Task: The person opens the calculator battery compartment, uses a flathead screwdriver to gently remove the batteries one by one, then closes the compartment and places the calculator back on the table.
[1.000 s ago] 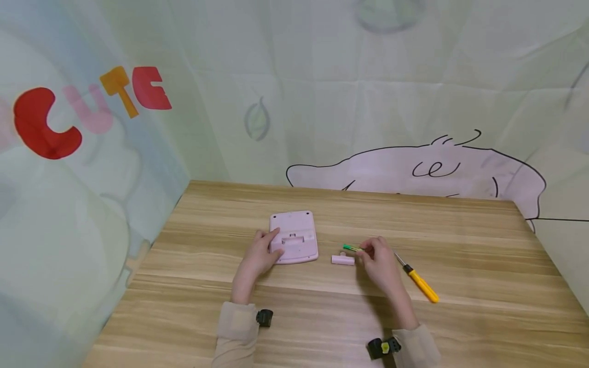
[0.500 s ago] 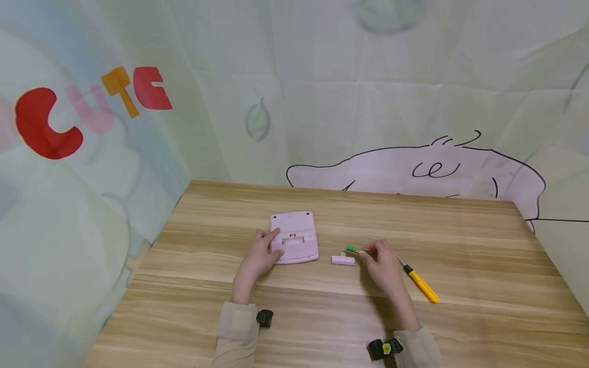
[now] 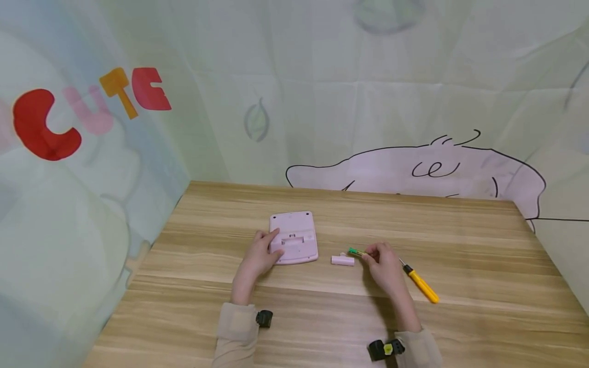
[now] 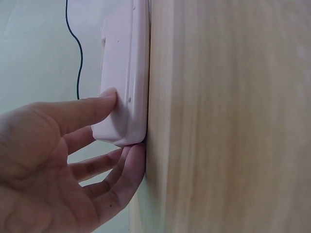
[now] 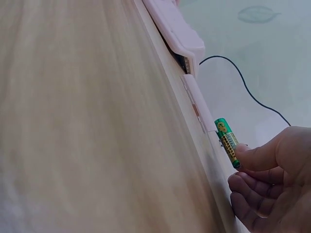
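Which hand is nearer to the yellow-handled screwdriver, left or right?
Right. The right hand, pinching a green battery, is just left of the yellow-handled screwdriver; the left hand is much farther left, gripping the pink device.

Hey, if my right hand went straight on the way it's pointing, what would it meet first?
Probably the small pink cover, lying by the tip of the green battery your right hand pinches. Depth is hard to judge, so it might pass over toward the pink device beyond.

An oblong pink plastic piece [image 3: 342, 261] lies between the flat pink plastic device [image 3: 298, 225], left, and yellow-handled screwdriver [image 3: 421, 283], right.
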`<state>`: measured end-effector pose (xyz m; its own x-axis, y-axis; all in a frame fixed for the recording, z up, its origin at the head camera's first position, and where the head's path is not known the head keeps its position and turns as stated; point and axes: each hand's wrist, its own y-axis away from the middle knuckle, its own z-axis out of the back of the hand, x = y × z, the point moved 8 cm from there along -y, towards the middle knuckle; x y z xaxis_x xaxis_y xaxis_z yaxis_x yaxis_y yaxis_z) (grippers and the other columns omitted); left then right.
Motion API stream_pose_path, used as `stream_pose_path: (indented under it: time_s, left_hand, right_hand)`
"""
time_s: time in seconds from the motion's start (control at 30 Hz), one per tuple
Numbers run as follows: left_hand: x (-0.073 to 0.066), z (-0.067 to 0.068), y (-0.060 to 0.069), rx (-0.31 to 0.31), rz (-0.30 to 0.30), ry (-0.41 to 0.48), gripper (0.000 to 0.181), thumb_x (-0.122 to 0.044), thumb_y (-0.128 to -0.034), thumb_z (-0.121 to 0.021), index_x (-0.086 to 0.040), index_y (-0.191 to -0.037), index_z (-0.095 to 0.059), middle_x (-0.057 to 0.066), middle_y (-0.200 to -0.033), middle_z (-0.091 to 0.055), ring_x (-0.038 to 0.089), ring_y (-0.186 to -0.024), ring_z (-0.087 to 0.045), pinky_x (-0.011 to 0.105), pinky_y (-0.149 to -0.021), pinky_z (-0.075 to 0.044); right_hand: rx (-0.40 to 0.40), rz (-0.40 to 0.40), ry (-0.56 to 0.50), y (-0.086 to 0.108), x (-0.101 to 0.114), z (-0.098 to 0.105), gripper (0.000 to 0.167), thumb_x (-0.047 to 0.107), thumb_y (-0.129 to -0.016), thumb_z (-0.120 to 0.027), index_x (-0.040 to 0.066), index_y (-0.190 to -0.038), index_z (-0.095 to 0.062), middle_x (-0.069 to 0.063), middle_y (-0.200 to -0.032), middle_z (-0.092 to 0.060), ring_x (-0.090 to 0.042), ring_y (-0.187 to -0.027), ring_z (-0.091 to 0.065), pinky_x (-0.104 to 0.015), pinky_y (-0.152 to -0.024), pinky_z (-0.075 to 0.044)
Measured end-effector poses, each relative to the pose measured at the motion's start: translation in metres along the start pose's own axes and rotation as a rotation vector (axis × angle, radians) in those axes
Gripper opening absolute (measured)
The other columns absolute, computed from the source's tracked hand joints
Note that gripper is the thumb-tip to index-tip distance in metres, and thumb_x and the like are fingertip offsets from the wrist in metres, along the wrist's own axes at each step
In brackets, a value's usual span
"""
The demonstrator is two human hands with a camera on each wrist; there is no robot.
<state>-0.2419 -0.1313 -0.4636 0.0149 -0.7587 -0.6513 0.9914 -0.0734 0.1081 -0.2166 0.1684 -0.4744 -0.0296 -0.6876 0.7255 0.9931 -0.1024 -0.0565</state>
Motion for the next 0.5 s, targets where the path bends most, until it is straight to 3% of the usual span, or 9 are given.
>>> stream_pose_path:
  time_s: [0.5]
  left_hand:
    - [0.0016, 0.0005, 0.0006, -0.001, -0.006, 0.01, 0.056, -0.014, -0.0881, -0.066, -0.004, -0.14, -0.048, 0.021, -0.119, -0.049, 0.03, -0.1, -0.053, 0.047, -0.094, -0.045]
  right_hand:
    - [0.011, -0.033, 0.024, 0.001, -0.0035, -0.0005, 0.012, 0.008, -0.087, -0.067, -0.002, -0.094, -0.064, -0.013, -0.092, -0.058, -0.022, -0.081, -0.054, -0.029, -0.071, -0.041]
